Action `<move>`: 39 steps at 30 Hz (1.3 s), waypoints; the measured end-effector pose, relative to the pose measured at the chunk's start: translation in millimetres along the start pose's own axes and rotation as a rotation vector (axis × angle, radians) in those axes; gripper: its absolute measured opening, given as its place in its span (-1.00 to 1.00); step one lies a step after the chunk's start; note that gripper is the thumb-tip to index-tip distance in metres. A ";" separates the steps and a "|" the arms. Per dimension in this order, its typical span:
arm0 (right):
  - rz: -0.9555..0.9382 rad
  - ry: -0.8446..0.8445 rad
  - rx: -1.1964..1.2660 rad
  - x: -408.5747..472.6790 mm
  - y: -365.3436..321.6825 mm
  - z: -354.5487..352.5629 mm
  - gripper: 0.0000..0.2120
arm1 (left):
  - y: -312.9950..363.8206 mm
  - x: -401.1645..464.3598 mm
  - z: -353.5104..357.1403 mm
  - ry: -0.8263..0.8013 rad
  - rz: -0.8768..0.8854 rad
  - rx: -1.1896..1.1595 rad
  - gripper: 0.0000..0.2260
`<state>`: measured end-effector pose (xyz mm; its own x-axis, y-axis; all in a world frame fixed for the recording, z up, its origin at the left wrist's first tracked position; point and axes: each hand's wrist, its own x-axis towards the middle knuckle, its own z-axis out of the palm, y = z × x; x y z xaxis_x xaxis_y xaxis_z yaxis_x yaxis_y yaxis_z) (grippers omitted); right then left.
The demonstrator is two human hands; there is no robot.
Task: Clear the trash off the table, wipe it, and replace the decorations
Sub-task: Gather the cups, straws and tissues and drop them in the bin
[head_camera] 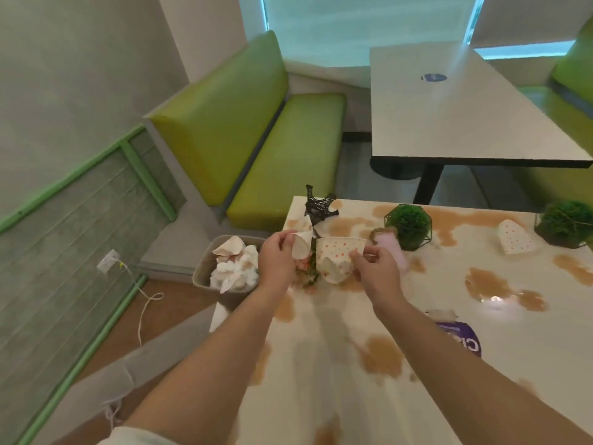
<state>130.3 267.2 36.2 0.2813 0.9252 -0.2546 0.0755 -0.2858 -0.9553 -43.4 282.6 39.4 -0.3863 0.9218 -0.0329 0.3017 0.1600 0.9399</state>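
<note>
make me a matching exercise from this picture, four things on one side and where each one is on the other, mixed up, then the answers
Things
1. polka-dot paper cup
2. bin
3. Eiffel Tower model
4. flattened dotted cup

Places
A. lying alone on the table near its far right side, between the two green plants
B. standing at the table's far left corner
C. on the floor beside the table, full of crumpled paper
D. held by the right hand above the table

Pairs: 1-D, 2-C, 3-B, 4-A
</note>
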 end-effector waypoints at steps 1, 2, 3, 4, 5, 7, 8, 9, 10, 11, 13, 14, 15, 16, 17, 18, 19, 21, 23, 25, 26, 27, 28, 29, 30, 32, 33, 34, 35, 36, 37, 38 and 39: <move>-0.020 -0.004 -0.008 -2.6 -2.5 16.5 -0.82 | -6.1 7.5 -15.4 0.012 0.003 0.019 -0.84; -0.035 -0.003 -0.031 -4.0 -3.6 33.0 -0.82 | -15.7 15.6 -30.4 0.027 -0.002 0.046 -0.81; -0.053 -0.008 -0.054 -6.0 -5.9 54.6 -0.82 | -23.8 24.4 -49.4 0.039 -0.006 0.065 -0.79; -0.061 -0.016 -0.075 -8.1 -8.4 71.5 -0.82 | -30.9 31.4 -64.2 0.053 -0.010 0.086 -0.78; -0.068 -0.031 -0.089 -8.4 -9.7 89.2 -0.82 | -38.2 38.6 -78.2 0.072 -0.017 0.105 -0.78; -0.070 -0.064 -0.118 -8.7 -11.3 125.8 -0.83 | -53.1 54.1 -104.6 0.111 -0.033 0.116 -0.81; -0.070 -0.083 -0.141 -8.5 -11.4 141.6 -0.83 | -61.0 61.3 -114.8 0.127 -0.044 0.118 -0.83; -0.078 -0.101 -0.171 -7.2 -10.7 158.9 -0.83 | -68.2 68.3 -125.2 0.138 -0.055 0.127 -0.85; -0.072 -0.119 -0.195 -5.8 -9.1 176.0 -0.83 | -76.2 74.7 -134.9 0.144 -0.064 0.131 -0.87; -0.055 -0.134 -0.207 -4.0 -6.9 190.9 -0.82 | -83.5 79.7 -143.0 0.147 -0.069 0.130 -0.87; 0.009 -0.162 -0.223 1.7 2.2 219.7 -0.80 | -96.1 87.1 -157.6 0.154 -0.070 0.141 -0.87; 0.045 -0.173 -0.235 4.2 6.4 235.3 -0.80 | -104.2 91.6 -165.4 0.158 -0.074 0.154 -0.87; 0.077 -0.178 -0.239 8.0 10.9 246.7 -0.80 | -109.7 93.7 -170.9 0.159 -0.077 0.166 -0.87; 0.117 -0.178 -0.223 11.5 14.4 257.2 -0.80 | -115.5 95.8 -176.6 0.156 -0.077 0.171 -0.87; 0.158 -0.175 -0.194 15.7 18.3 265.8 -0.78 | -120.8 97.2 -181.2 0.147 -0.080 0.175 -0.87; 0.200 -0.172 -0.162 19.6 21.7 272.3 -0.74 | -126.9 98.4 -185.3 0.135 -0.077 0.184 -0.87; 0.232 -0.166 -0.138 23.4 25.3 277.0 -0.71 | -131.5 99.3 -188.5 0.120 -0.074 0.207 -0.86; 0.274 -0.166 -0.108 29.4 33.5 284.3 -0.64 | -143.2 104.3 -194.3 0.115 -0.069 0.242 -0.86; 0.300 -0.171 -0.116 32.5 43.6 287.7 -0.57 | -153.9 109.9 -196.8 0.128 -0.075 0.240 -0.87; 0.298 -0.171 -0.158 30.2 48.0 283.3 -0.58 | -158.5 111.4 -195.1 0.130 -0.090 0.228 -0.88; 0.296 -0.163 -0.185 30.3 52.8 283.9 -0.59 | -164.0 114.2 -193.1 0.118 -0.107 0.226 -0.88; 0.281 -0.152 -0.201 30.1 53.8 282.9 -0.61 | -165.0 116.4 -190.1 0.108 -0.121 0.224 -0.89; 0.270 -0.142 -0.211 30.2 54.9 282.1 -0.62 | -166.8 119.0 -186.5 0.101 -0.130 0.223 -0.89; 0.262 -0.134 -0.216 29.8 57.8 282.9 -0.64 | -169.9 121.9 -182.0 0.097 -0.146 0.224 -0.89; 0.253 -0.130 -0.218 29.7 58.7 283.5 -0.65 | -171.5 125.3 -177.1 0.106 -0.158 0.224 -0.88; 0.234 -0.137 -0.218 29.9 60.2 283.1 -0.69 | -173.6 130.6 -168.4 0.143 -0.182 0.197 -0.87; 0.224 -0.137 -0.215 30.0 60.1 282.3 -0.71 | -173.9 133.3 -165.1 0.163 -0.198 0.187 -0.87; 0.214 -0.139 -0.213 30.3 60.1 280.9 -0.73 | -174.4 136.0 -162.5 0.175 -0.212 0.186 -0.86; 0.202 -0.145 -0.211 30.1 60.4 279.3 -0.74 | -174.9 137.8 -161.3 0.175 -0.229 0.195 -0.84; 0.192 -0.150 -0.212 29.4 60.7 277.2 -0.76 | -176.4 139.1 -160.5 0.158 -0.244 0.214 -0.80; 0.184 -0.153 -0.210 28.5 61.5 273.6 -0.76 | -176.8 139.2 -158.9 0.122 -0.258 0.244 -0.76; 0.173 -0.157 -0.207 26.6 61.7 270.3 -0.77 | -177.4 139.0 -158.3 0.088 -0.269 0.278 -0.73; 0.162 -0.161 -0.205 24.1 61.2 267.2 -0.79 | -177.1 137.9 -158.2 0.063 -0.274 0.318 -0.70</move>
<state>-113.9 338.6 -68.6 0.1516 0.8863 -0.4377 0.2377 -0.4625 -0.8542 -288.0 325.4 -77.8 -0.5391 0.8083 -0.2368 0.4306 0.5061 0.7473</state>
